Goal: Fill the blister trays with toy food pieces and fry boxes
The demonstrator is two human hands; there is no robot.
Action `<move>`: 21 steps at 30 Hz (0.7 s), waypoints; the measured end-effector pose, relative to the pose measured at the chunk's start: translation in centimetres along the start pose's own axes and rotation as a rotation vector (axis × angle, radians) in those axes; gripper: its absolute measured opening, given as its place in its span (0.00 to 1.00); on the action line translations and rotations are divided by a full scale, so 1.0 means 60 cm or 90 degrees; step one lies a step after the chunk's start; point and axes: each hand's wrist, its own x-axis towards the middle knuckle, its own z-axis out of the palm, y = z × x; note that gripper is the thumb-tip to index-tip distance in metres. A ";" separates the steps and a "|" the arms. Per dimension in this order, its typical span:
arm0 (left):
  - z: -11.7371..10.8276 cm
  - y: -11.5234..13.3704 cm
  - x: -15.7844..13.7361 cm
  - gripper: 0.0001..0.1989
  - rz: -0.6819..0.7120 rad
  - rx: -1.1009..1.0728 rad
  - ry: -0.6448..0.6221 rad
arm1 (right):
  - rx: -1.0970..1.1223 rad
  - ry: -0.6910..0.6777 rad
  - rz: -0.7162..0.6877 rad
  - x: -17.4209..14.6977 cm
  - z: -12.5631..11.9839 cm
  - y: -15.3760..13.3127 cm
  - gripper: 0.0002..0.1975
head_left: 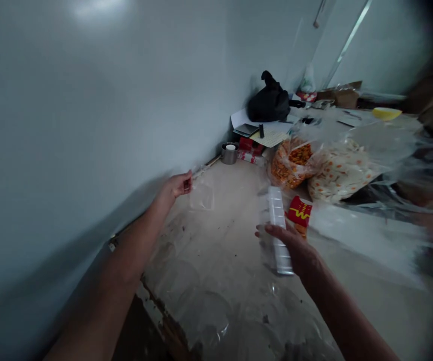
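My left hand (182,184) is reached out toward the wall side of the table, its fingers curled in a pinch. A small clear plastic bag (202,196) hangs at those fingertips. My right hand (287,239) wraps around a long white plastic tray (277,208) with ridged sections, held over the tabletop. Just behind that hand is a red packet with yellow print (299,211), partly hidden by the fingers. Clear round plastic lids or containers (204,311) appear at the near edge, hard to make out.
A metal cup with a white top (230,153) stands by the wall (126,100). Bags of orange snacks (291,163) and pale snacks (342,173) lie on the right. Farther back are a black bag (269,103), papers (271,136) and a yellow bowl (387,114). The table edge (159,313) is worn.
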 end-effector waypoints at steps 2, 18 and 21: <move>-0.016 0.011 0.035 0.22 -0.019 0.080 0.006 | -0.032 0.016 0.003 -0.007 -0.010 0.007 0.30; -0.065 -0.047 0.035 0.07 0.233 0.659 -0.002 | -0.072 0.073 -0.039 -0.046 -0.011 0.006 0.33; -0.080 -0.034 0.011 0.06 0.279 0.721 0.008 | -0.061 0.071 -0.036 -0.057 0.013 -0.010 0.40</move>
